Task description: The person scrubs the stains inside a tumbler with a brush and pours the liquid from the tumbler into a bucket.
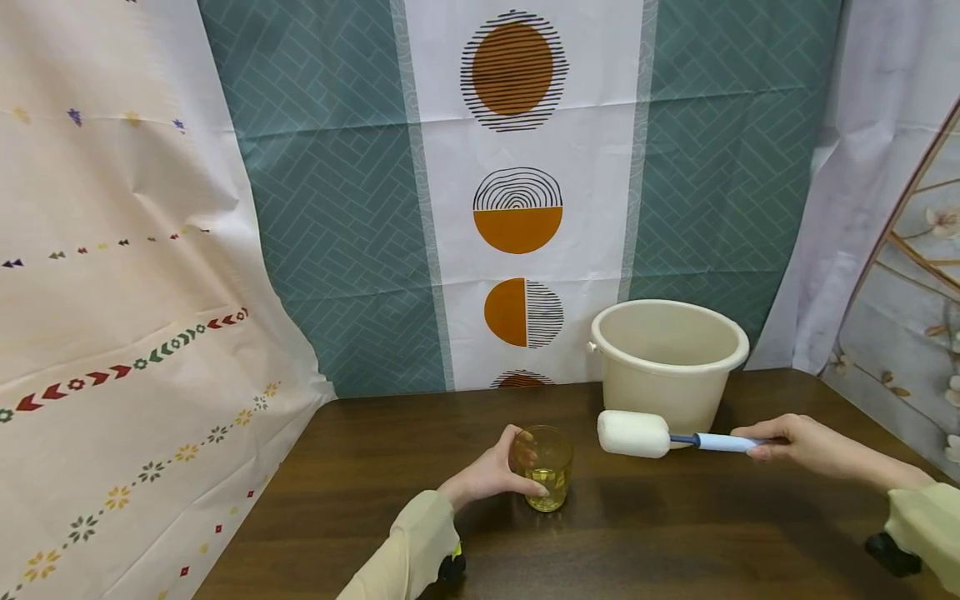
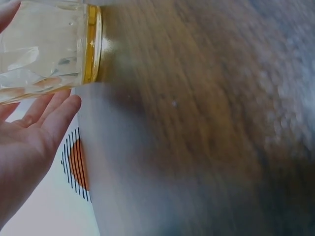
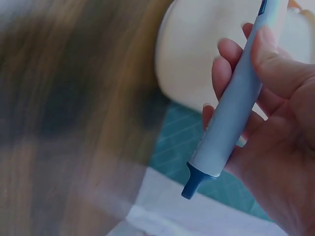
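Note:
A clear amber drinking glass [image 1: 544, 483] stands upright near the middle of the wooden table. My left hand [image 1: 497, 473] holds it from the left, thumb on the near side and fingers behind. Seen from the left wrist, the glass [image 2: 49, 49] has faceted sides and a thick yellow base; whether that base touches the table I cannot tell. Off to the right, my right hand [image 1: 806, 448] grips the light-blue handle [image 3: 229, 105] of a bottle brush. Its white sponge head [image 1: 633, 434] points left toward the glass, held above the table in front of the bucket.
A cream plastic bucket [image 1: 667, 367] stands at the back right of the dark wooden table [image 1: 600, 550]. Patterned cloths hang behind and on both sides, the middle one [image 1: 322, 167] green and white with orange circles. The left cloth [image 1: 150, 333] reaches down along the table's left edge.

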A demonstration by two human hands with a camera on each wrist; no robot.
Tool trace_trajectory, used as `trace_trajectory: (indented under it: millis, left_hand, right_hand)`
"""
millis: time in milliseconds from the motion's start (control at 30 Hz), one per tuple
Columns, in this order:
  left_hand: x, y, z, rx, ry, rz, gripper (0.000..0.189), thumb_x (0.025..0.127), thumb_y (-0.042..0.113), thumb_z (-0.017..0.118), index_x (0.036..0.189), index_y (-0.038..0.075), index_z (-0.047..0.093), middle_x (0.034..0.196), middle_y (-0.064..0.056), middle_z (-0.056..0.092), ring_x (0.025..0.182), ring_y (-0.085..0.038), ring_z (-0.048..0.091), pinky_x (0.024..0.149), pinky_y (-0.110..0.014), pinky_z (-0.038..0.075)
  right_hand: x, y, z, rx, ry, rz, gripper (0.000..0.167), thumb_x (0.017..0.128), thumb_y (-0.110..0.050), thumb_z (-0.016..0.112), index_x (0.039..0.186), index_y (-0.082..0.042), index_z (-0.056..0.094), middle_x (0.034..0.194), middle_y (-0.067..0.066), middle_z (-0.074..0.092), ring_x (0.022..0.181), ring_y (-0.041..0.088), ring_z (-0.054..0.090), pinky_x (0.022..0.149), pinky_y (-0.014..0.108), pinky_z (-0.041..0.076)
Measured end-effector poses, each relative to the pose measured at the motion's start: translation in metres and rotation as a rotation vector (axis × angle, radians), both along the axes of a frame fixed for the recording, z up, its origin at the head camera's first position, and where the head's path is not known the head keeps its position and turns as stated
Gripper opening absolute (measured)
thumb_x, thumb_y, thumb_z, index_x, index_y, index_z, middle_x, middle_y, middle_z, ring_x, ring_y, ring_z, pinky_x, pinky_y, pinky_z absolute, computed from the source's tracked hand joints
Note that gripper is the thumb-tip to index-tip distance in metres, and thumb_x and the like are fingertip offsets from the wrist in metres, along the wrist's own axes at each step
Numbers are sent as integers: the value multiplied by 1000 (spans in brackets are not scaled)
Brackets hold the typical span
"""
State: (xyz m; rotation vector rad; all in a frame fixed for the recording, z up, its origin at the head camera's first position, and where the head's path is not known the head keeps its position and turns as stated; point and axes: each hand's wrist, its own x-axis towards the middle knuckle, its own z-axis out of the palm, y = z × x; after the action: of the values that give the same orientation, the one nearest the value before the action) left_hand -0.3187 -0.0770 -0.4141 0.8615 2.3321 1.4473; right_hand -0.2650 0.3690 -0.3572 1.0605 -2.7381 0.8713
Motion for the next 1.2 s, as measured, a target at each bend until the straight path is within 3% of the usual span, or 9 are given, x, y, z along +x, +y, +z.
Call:
trace_trajectory:
  millis: [200,600,900,1200]
  left_hand:
    - [-1,-1,-1,-5,-11,-2,67,70,23,78,118,12,33,110,-5,51,100,-16,50,82,-34,40]
    - [-3,-1,1,13,-16,-15,65,70,17,79,116,9,33,108,-9,51,96,-17,51,80,-34,41]
    - [-5,0,0,21,-4,-27,66,70,16,79,116,8,33,107,-8,51,96,-16,52,80,-33,41]
    - [-3,1,1,22,-24,-21,66,70,17,78,118,9,33,110,-9,50,99,-19,51,81,-36,40]
  right_hand:
    - [-3,18,-16,14,2,68,30,81,-8,64,110,-14,65,95,-12,61,81,0,54,60,22,44]
    - [-7,39,-38,7,-113,118,26,82,-6,63,108,-4,65,86,-8,64,75,1,54,58,22,44]
    - [-8,46,-49,50,-56,79,23,79,-10,67,102,-4,67,94,-12,62,84,0,53,61,22,44]
    - [-9,42,-55,66,-15,50,21,75,-15,71,95,-9,69,90,-12,62,79,0,53,59,23,43]
